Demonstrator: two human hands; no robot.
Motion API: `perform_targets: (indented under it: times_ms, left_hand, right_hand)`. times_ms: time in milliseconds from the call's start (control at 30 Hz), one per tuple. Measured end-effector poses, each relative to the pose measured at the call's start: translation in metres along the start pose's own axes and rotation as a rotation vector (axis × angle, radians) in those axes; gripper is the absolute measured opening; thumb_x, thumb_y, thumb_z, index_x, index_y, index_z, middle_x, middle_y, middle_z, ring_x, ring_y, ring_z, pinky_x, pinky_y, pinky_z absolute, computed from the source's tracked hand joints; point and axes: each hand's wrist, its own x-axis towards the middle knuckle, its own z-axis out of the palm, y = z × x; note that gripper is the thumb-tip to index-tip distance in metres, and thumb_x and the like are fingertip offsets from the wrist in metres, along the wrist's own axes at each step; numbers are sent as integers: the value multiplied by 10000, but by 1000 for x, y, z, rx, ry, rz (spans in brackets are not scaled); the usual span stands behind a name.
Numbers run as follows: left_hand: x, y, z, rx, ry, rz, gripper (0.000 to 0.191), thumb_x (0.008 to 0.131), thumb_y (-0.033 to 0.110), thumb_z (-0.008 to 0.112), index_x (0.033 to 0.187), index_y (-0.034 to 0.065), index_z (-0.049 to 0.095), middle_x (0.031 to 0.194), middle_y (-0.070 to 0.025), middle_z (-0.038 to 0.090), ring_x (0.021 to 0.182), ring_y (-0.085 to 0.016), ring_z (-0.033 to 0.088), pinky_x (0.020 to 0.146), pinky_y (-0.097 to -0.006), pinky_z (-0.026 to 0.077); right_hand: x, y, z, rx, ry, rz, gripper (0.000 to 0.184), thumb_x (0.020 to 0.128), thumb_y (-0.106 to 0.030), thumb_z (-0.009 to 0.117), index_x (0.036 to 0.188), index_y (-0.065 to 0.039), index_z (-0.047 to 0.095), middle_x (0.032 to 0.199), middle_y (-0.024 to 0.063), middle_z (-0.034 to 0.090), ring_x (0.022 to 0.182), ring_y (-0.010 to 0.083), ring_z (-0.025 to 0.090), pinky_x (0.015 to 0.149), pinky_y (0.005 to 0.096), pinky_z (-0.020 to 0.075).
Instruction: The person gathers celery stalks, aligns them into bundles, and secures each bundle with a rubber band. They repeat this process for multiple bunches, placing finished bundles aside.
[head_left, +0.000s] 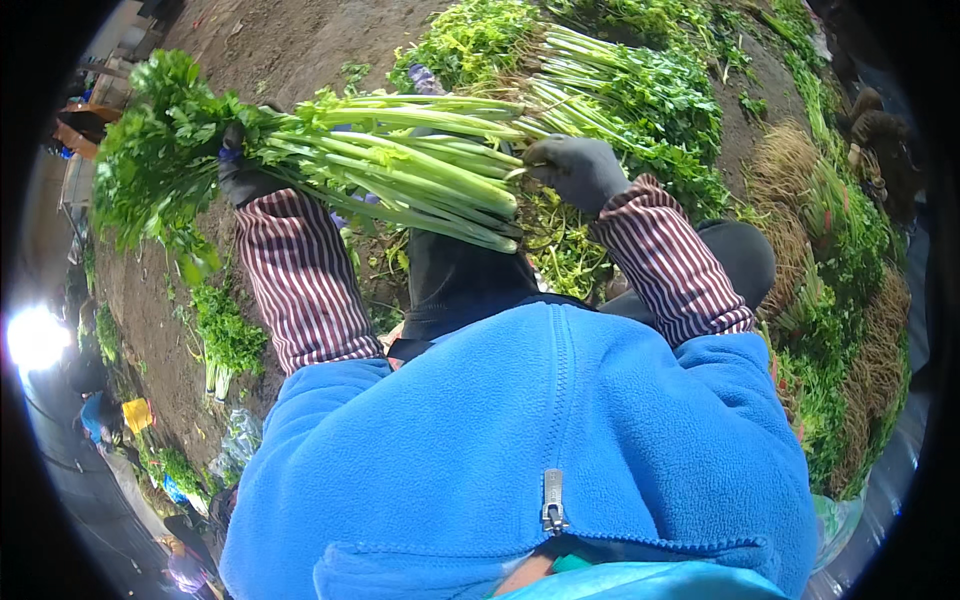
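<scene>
A large bunch of celery (420, 161) lies across in front of me, its leaves to the left and its pale stalk ends to the right. My left hand (247, 169), in a dark glove, is closed around the bunch where leaves meet stalks; part of the fingers is hidden by foliage. At the cut ends is my right hand (577, 169), in a grey glove, its fingertips pinched on a stalk end at the bunch. Striped sleeve covers reach up both forearms. Yellowish leaf scraps (566, 251) lie on the ground below my right hand.
Rows of celery (630, 97) lie on the soil ahead. Rooted celery bundles (825, 300) are heaped along the right. A small celery bunch (225, 330) rests on the soil at left, near a clear plastic bag (240, 442). Other people and a yellow container (137, 414) are at lower left.
</scene>
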Motion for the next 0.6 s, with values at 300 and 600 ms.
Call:
perform_targets:
  times_ms: [300, 600]
  left_hand:
    - [-8, 4, 5, -76, 76, 15, 294, 799, 109, 755, 1074, 30, 685, 1040, -155, 724, 977, -354, 681, 953, -546, 549]
    - [-15, 4, 11, -43, 43, 2, 183, 793, 89, 751, 966, 41, 714, 931, -118, 745, 911, -329, 700, 908, -502, 577]
  right_hand:
    - [-12, -12, -15, 139, 184, 70, 230, 890, -161, 733, 1112, -106, 709, 1047, 124, 707, 969, 268, 701, 844, 346, 575]
    - [2, -40, -2, 380, 145, -171, 194, 851, 16, 711, 1028, -62, 726, 885, 113, 697, 765, 252, 680, 678, 327, 533]
